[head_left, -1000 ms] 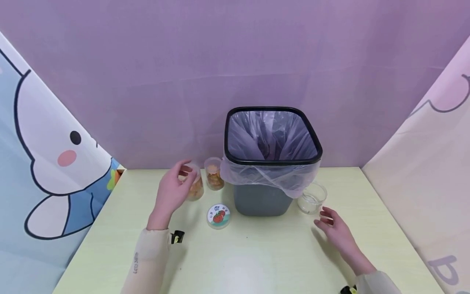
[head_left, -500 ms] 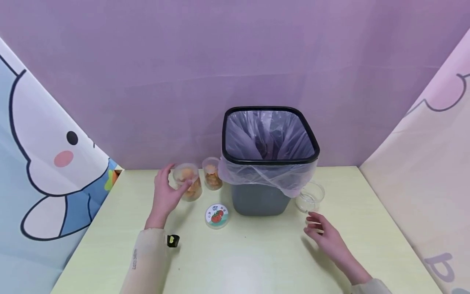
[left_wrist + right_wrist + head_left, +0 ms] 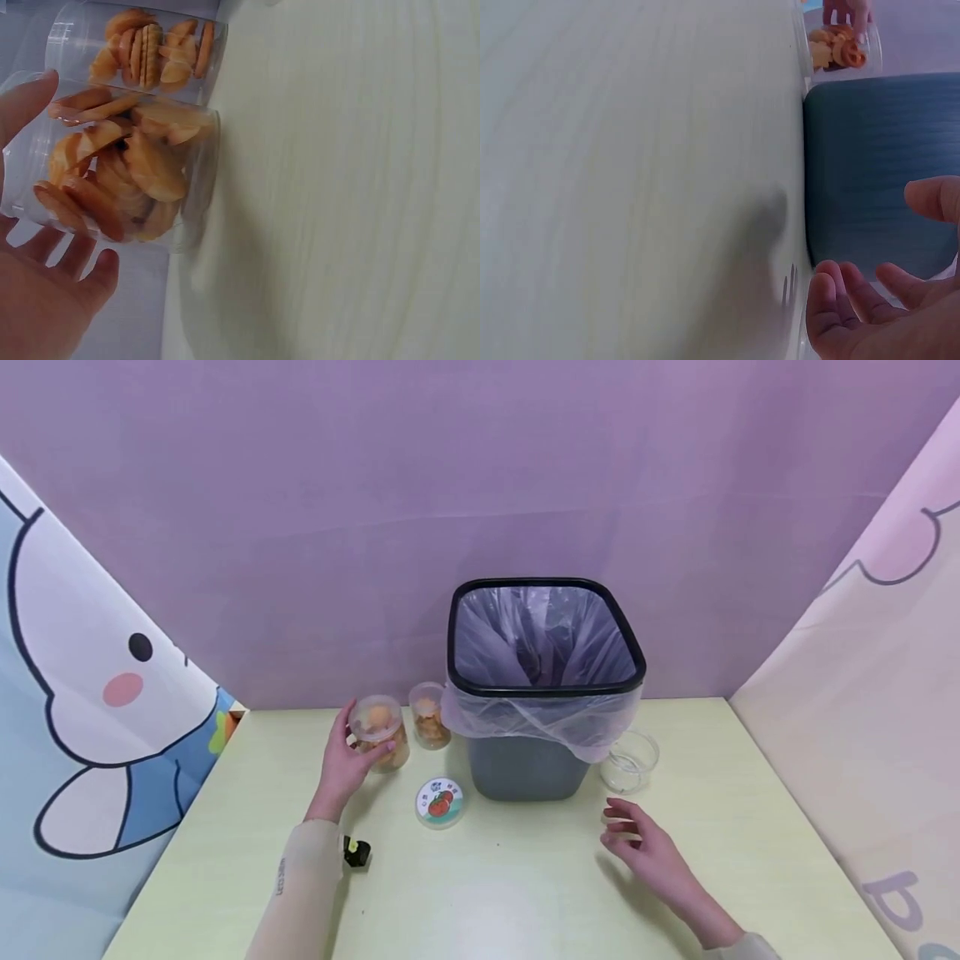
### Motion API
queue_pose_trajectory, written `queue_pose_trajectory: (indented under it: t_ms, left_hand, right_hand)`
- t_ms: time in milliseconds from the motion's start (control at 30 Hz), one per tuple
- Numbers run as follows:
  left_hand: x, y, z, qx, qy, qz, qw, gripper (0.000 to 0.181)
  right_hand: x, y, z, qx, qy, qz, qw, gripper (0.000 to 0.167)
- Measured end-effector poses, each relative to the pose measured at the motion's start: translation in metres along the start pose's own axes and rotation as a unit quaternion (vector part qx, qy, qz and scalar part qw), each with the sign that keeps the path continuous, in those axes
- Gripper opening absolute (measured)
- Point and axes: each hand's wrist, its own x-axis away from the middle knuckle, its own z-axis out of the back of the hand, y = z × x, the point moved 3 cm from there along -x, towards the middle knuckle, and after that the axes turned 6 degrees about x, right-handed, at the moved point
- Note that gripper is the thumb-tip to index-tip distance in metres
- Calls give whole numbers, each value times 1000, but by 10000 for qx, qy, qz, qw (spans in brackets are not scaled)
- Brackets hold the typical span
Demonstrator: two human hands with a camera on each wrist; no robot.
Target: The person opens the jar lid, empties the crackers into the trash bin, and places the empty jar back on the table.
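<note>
My left hand (image 3: 347, 774) is curled round a clear plastic jar (image 3: 392, 755) of orange-brown biscuit-like pieces. In the left wrist view its thumb lies along one side of this lidless jar (image 3: 127, 165), and the fingers are at the other side. Just beyond stands a second, narrower clear jar (image 3: 431, 727) of similar pieces. A round lid (image 3: 440, 802) with a tomato picture lies on the table in front of the jars. My right hand (image 3: 648, 856) hovers with loosely bent fingers and holds nothing. Nearest to it is a clear round container (image 3: 630, 767).
A grey bin (image 3: 528, 770) with a black rim and a translucent purple liner stands mid-table, between the jars and the clear container. A purple cloth backdrop (image 3: 337, 527) hangs behind the pale table (image 3: 487, 885), with printed cloths on both sides.
My left hand has come down from above the wider jar's mouth to its side and closed round it. The right hand has drifted left, away from the clear container.
</note>
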Motion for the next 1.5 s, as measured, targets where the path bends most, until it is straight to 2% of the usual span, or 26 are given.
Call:
queue_pose_trajectory:
  t_ms: [133,400,533,700,933,1133,1367,1500]
  left_hand:
    - [0,-2,0,39,13,126,9999,107]
    - [5,2,3,-86,243,210,9994,104]
    - [10,6,3,-40,263,175,9995,103]
    - [18,17,1,24,144,-6,9999,103]
    - [39,45,-2,-178,-39,-385,9991,99]
    - [62,63,-9,-174,-375,-400,9983,95]
    - [87,72,-23,-5,-707,-495,9963,93]
    - [100,70,-32,80,-893,-511,9947,94]
  right_hand:
    - [1,-2,-3,-20,-35,77,10000,54]
    - [0,-3,-8,-17,-70,198,9998,53]
    - [-2,-3,-9,-1,-55,257,9997,53]
    - [-3,-5,-12,-112,-64,356,9993,55]
    - [-6,-10,-15,-277,-54,597,9978,60]
    - [-8,-15,-18,-408,-144,598,9973,62]
    - [-9,-21,-26,-509,-301,704,9958,66]
    - [-9,-27,-33,-621,-406,828,9938,67]
